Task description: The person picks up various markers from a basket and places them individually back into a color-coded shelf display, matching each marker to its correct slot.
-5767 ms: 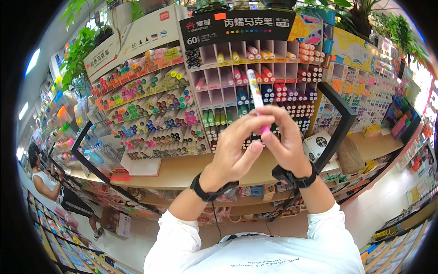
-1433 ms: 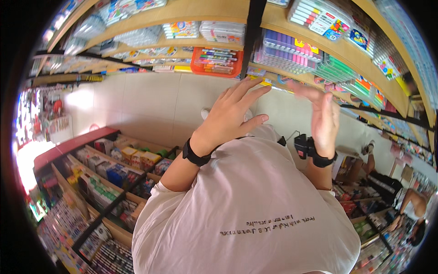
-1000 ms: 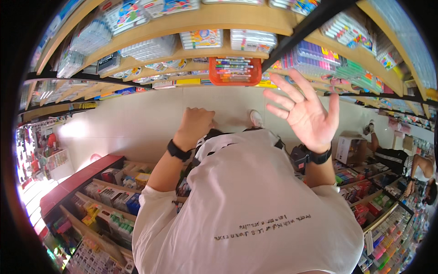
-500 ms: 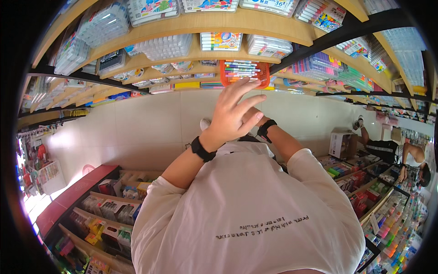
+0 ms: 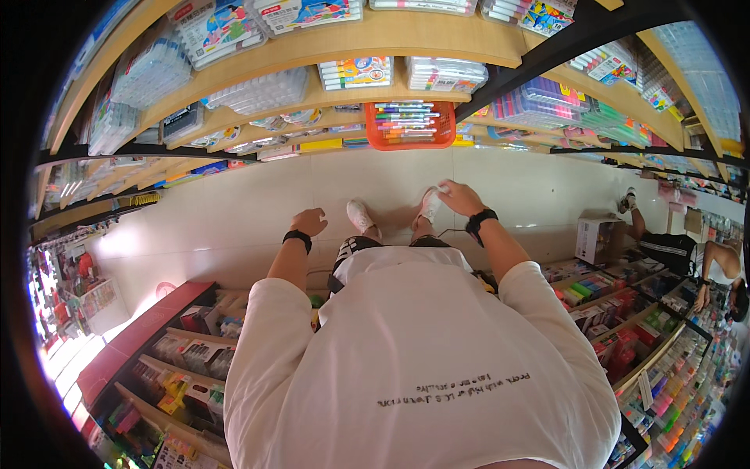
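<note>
a white shirt (image 5: 422, 328) is seen nearest. the left hand (image 5: 310, 222) is held loosely curled, the right hand (image 5: 461, 198) half bent — whether either is closed on anything cannot be told. white shoes (image 5: 362, 216) are seen between them. beyond the hands, also between them, markers (image 5: 406, 121) are held in a red basket (image 5: 410, 143) — packs (image 5: 355, 73) are stacked on shelves (image 5: 375, 35) around it.

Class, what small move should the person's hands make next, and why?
Perhaps raise the right hand toward the basket: that hand appears nearer to it than the left hand, no item shows in either, and the pens inside lie in plain view.
</note>
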Demonstrator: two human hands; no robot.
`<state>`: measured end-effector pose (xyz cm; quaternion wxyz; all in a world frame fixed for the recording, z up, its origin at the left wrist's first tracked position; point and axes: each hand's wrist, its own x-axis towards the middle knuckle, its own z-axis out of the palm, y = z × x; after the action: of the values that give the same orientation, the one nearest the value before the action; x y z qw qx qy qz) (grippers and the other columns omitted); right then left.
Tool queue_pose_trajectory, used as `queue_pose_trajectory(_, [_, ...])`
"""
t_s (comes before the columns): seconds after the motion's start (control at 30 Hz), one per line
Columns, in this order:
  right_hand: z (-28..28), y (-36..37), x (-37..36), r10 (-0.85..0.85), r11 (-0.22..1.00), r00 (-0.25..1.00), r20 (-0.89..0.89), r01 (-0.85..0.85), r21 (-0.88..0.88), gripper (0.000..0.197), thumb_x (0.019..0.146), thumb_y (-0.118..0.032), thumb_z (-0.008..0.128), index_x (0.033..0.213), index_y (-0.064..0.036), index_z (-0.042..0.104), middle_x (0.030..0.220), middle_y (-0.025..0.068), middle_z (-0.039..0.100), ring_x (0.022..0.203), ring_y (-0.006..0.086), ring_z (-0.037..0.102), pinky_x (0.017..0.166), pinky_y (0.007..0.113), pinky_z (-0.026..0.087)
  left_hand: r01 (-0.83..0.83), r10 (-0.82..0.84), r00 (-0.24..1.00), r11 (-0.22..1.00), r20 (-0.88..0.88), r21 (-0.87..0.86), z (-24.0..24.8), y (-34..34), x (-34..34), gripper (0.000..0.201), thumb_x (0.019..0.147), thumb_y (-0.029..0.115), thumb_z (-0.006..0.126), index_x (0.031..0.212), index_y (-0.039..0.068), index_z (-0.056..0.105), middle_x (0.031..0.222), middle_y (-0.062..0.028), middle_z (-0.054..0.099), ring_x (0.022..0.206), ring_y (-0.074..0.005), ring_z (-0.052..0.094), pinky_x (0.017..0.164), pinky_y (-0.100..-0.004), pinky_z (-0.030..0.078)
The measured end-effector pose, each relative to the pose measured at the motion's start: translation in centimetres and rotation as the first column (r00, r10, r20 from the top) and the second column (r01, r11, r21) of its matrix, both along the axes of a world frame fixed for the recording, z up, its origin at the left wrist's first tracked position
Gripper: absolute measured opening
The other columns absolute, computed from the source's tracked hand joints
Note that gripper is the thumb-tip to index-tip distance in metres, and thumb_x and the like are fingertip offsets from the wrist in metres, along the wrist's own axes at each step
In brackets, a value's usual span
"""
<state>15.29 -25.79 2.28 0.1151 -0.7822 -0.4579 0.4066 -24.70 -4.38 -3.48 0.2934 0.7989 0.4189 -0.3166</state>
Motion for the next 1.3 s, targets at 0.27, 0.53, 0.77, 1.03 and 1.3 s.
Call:
queue_pose_trajectory(0.27, [-6.3, -12.1, 4.2, -0.090, 0.907, 0.996, 0.029, 0.093, -0.411, 0.035, 0.093, -0.033, 0.056, 0.095, -0.0012, 0.069, 0.101, 0.0188, 0.071, 0.089, 0.0380, 0.068, 0.086, 0.048, 0.053, -0.192, 0.210, 0.938, 0.977, 0.275, -0.092, 0.0, -5.3, -1.7, 0.034, 0.095, 0.036, 0.054, 0.119, 0.014, 0.064, 0.107, -0.0141, 0.070, 0.100, -0.0353, 0.067, 0.083, -0.0446, 0.055])
queue_pose_trajectory(0.53, [-5.5, -13.4, 3.6, -0.102, 0.982, 0.992, 0.081, 0.113, -0.153, 0.029, 0.092, -0.016, 0.056, 0.117, -0.0033, 0.061, 0.121, 0.0191, 0.063, 0.111, 0.0348, 0.060, 0.097, 0.044, 0.048, -0.128, 0.150, 0.976, 0.981, 0.157, -0.142, -3.5, -9.4, -7.9, 0.041, 0.088, 0.032, 0.067, 0.123, 0.011, 0.060, 0.117, -0.0178, 0.065, 0.108, -0.0365, 0.063, 0.094, -0.0463, 0.051])
queue_pose_trajectory(0.77, [-6.2, -7.7, 3.6, -0.111, 0.992, 0.993, 0.048, 0.114, -0.050, 0.036, 0.085, -0.020, 0.065, 0.119, -0.0086, 0.063, 0.116, 0.0209, 0.064, 0.106, 0.0370, 0.063, 0.092, 0.045, 0.051, -0.251, 0.258, 0.893, 0.966, 0.368, -0.068, -4.5, -4.8, -1.2, 0.053, 0.084, 0.031, 0.071, 0.131, 0.010, 0.056, 0.125, -0.0181, 0.063, 0.115, -0.0360, 0.060, 0.098, -0.0450, 0.049])
queue_pose_trajectory(1.03, [-4.1, 1.8, 5.0, -0.147, 0.968, 0.988, -0.044, 0.153, 0.198, 0.027, 0.087, -0.013, 0.064, 0.112, -0.0058, 0.065, 0.098, 0.0152, 0.070, 0.091, 0.0321, 0.068, 0.081, 0.041, 0.054, -0.276, 0.354, 0.731, 0.935, 0.584, -0.222, 0.2, -0.1, 12.3, 0.042, 0.092, 0.025, 0.067, 0.127, 0.005, 0.058, 0.118, -0.0155, 0.067, 0.106, -0.0294, 0.065, 0.091, -0.0381, 0.052])
queue_pose_trajectory(1.3, [-2.9, 9.6, 5.0, -0.191, 0.899, 0.976, -0.107, 0.218, 0.379, 0.023, 0.089, -0.014, 0.061, 0.109, -0.0045, 0.066, 0.099, 0.0166, 0.071, 0.083, 0.0332, 0.068, 0.074, 0.040, 0.054, -0.428, 0.559, 0.487, 0.822, 0.671, -0.375, 1.6, 2.8, 22.0, 0.045, 0.093, 0.028, 0.066, 0.126, -0.001, 0.059, 0.126, -0.0186, 0.065, 0.117, -0.0299, 0.063, 0.097, -0.0382, 0.050])
